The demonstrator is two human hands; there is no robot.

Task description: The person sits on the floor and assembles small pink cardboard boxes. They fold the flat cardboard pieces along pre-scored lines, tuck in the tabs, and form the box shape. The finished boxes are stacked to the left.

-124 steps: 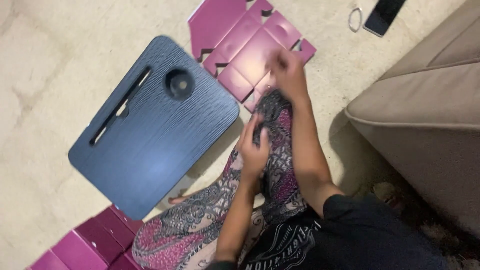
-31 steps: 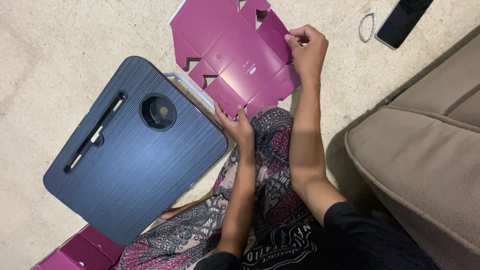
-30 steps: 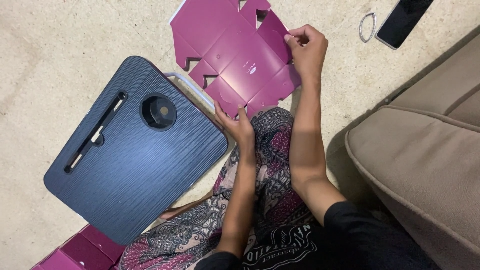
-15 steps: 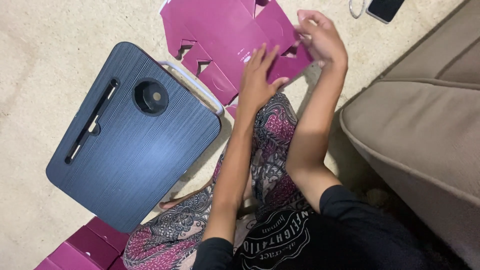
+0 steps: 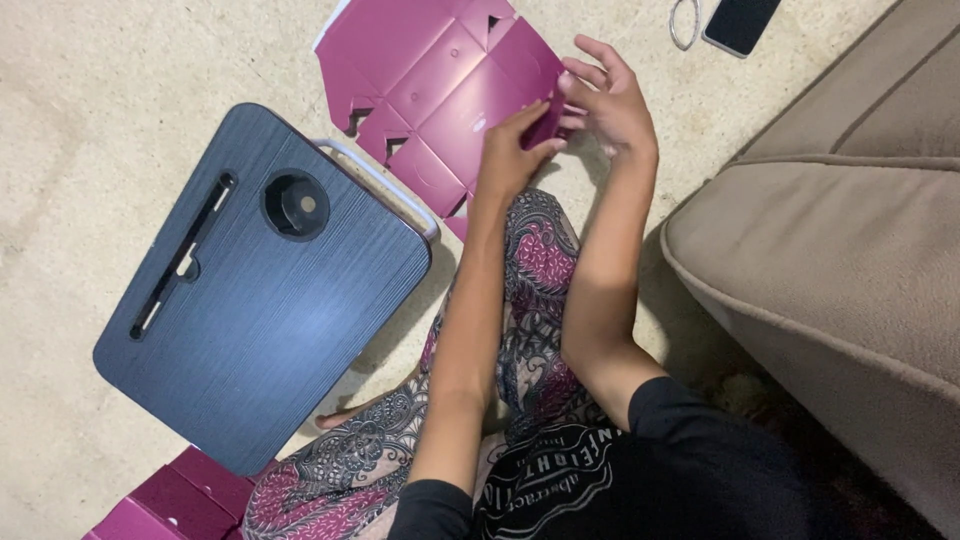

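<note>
Gripping the card's (image 5: 440, 80) right flap, both hands are now meeting on it: left hand (image 5: 510, 155) has come up beside right hand (image 5: 610, 100), fingers pinching the fold.

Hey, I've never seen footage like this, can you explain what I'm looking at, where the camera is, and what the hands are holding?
The camera sits on a person's head and looks down at their own lap and arms. There is no machine, only two bare hands. The left hand and the right hand both grip one edge of a flat magenta cardboard box blank lying on the beige carpet. Beside it lies a dark blue lap desk. A phone lies at the top, a beige sofa on the right, and more magenta cardboard bottom left.
</note>
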